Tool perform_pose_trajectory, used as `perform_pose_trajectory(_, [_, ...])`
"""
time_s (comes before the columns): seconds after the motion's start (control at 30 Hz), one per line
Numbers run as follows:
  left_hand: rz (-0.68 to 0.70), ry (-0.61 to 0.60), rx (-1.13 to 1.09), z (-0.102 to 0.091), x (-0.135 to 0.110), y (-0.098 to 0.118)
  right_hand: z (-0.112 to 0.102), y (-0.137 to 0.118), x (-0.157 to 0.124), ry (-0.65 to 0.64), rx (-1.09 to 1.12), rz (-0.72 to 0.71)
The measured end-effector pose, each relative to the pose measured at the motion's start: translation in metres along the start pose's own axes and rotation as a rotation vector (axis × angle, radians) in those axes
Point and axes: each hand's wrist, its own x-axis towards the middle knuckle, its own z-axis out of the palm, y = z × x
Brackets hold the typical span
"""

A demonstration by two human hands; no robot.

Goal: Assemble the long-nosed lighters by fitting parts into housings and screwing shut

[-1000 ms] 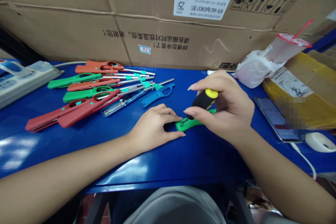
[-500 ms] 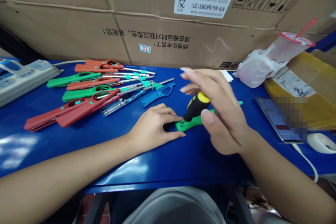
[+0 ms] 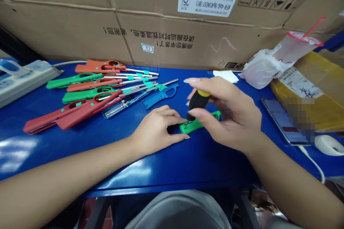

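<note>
A green lighter (image 3: 194, 125) lies on the blue table, its near-left end pinched between the thumb and fingers of my left hand (image 3: 158, 128). My right hand (image 3: 228, 114) grips a short black and yellow screwdriver (image 3: 198, 104) that stands tilted over the lighter. The screwdriver's tip meets the lighter's left end, close to my left fingertips. Part of the lighter is hidden behind my right hand. To the left lie several long-nosed lighters in red (image 3: 88, 109), orange (image 3: 100, 67) and green (image 3: 73, 80). Beside them is an opened blue lighter shell (image 3: 158, 98).
A cardboard box (image 3: 161, 18) walls off the back. A power strip (image 3: 25, 78) sits at the left. On the right are a bagged drink cup (image 3: 292, 52), a yellow-taped parcel (image 3: 322, 89), a phone (image 3: 279, 118) with a cable and a white case (image 3: 330, 145).
My right hand has turned and its fingers have closed around the screwdriver handle, uncovering the white tissue behind. The left hand and green lighter stay in place.
</note>
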Motion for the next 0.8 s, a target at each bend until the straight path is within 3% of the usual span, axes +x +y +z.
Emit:
perform_pose_trajectory(0.1, [0.005,0.004,0.011,0.0003,-0.0001,-0.0002,-0.0006,0.0011,0.0005,0.063,-0.121,-0.064])
perform_pose_trajectory(0.23, [-0.016,-0.018,-0.022,0.0002,0.0003,-0.0007,-0.0021,-0.0003,-0.0016,-0.044,0.033,0.066])
perform_pose_trajectory(0.3, [-0.014,-0.016,-0.018,0.0002,0.0003,-0.0009,-0.0011,0.0004,-0.0027,0.020,0.086,0.074])
perform_pose_trajectory(0.4, [-0.005,-0.010,0.006,0.0000,0.0000,-0.0007,-0.0004,0.0028,-0.0028,0.131,-0.041,-0.018])
perform_pose_trajectory(0.47, [-0.008,-0.013,0.006,-0.0002,-0.0001,-0.0004,-0.0023,0.0032,-0.0025,0.082,-0.108,-0.036])
perform_pose_trajectory(0.6, [-0.017,-0.019,-0.015,-0.0006,0.0001,-0.0001,-0.0065,0.0012,-0.0017,-0.093,0.005,0.068])
perform_pose_trajectory(0.8, [-0.003,-0.013,0.017,0.0000,-0.0002,-0.0007,-0.0035,0.0018,0.0016,0.107,-0.154,-0.058])
